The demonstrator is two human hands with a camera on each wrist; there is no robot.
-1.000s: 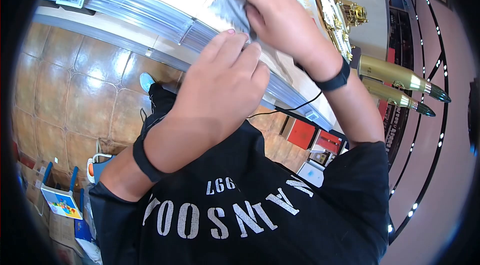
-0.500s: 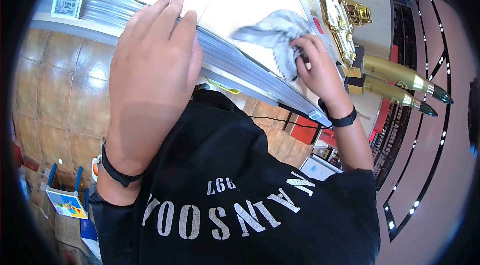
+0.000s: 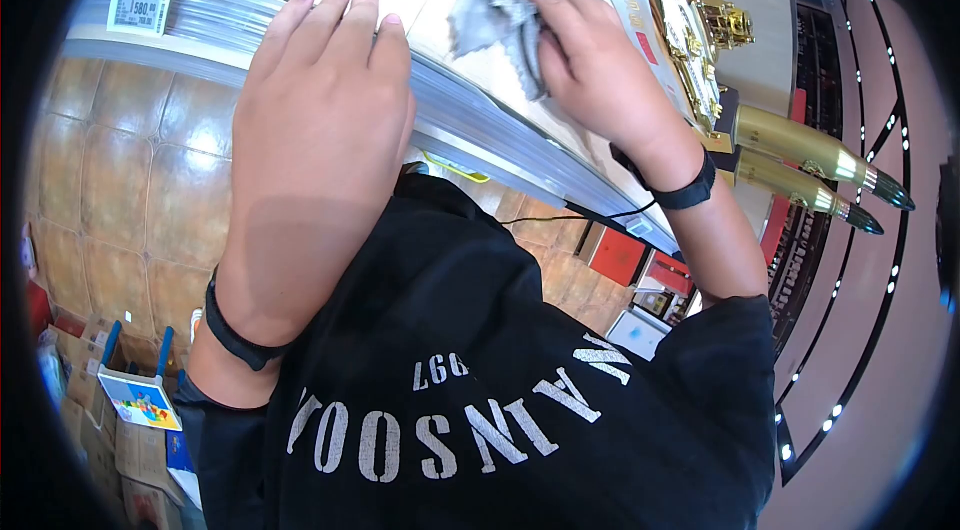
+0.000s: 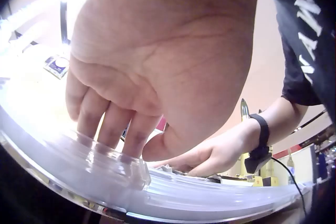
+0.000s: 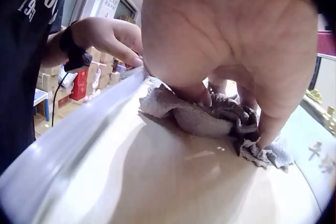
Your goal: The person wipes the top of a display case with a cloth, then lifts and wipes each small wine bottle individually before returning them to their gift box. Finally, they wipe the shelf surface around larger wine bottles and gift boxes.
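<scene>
A grey cloth (image 3: 510, 5) lies bunched on the pale shelf top (image 5: 173, 182). My right hand (image 3: 590, 60) grips it, and the right wrist view shows bent fingers and thumb pressed into its folds. To the left, my left hand (image 3: 325, 120) rests at the shelf's front edge with its fingers extended side by side. In the left wrist view its fingertips reach behind the clear plastic strip (image 4: 100, 161) along that edge.
A price tag (image 3: 140, 8) sits on the front strip at the left. Gold ornaments (image 3: 725, 20) and two shell-shaped gold bottles (image 3: 800, 140) with dark tips stand at the right. Behind the left arm are stacked cartons (image 5: 100, 61) and a red crate (image 5: 80, 85). A tiled floor (image 3: 120, 170) lies below.
My left hand has moved away from the cloth, leftward to the shelf edge. My right hand swept the cloth toward the front right, then back up and left across the shelf.
</scene>
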